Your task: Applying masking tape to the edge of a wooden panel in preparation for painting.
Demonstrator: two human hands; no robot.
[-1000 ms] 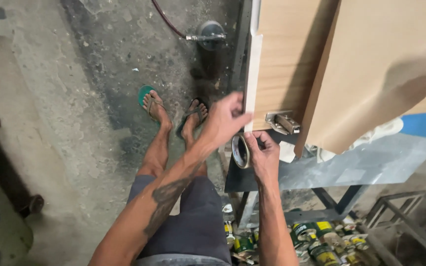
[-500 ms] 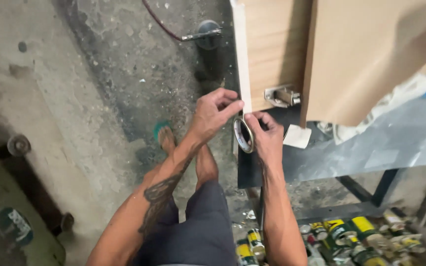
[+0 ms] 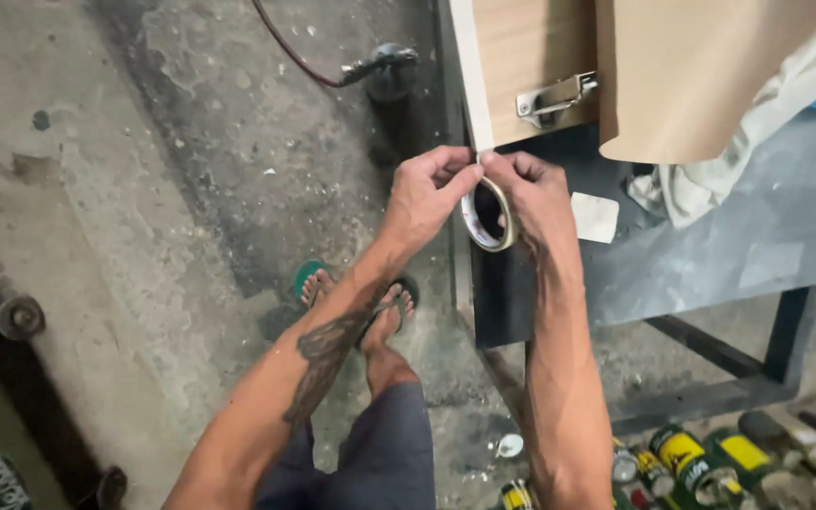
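Pale masking tape, one strip, pinched at its lower end between thumb and fingertips of both hands. Left hand grips the strip end; right hand grips beside it, its fingers threaded through a beige tape roll. Strip lies along the edge of a light wooden panel with a metal hinge, above a dark metal table. White rag nearby.

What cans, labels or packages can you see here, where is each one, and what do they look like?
Tape roll: held between both hands at the panel's edge, round, tan, printed inner core.
Spray cans: lying on the floor, bottom right, cylinders with yellow, green and black labels.
Paper slip: on the dark bench, small, white, rectangular.
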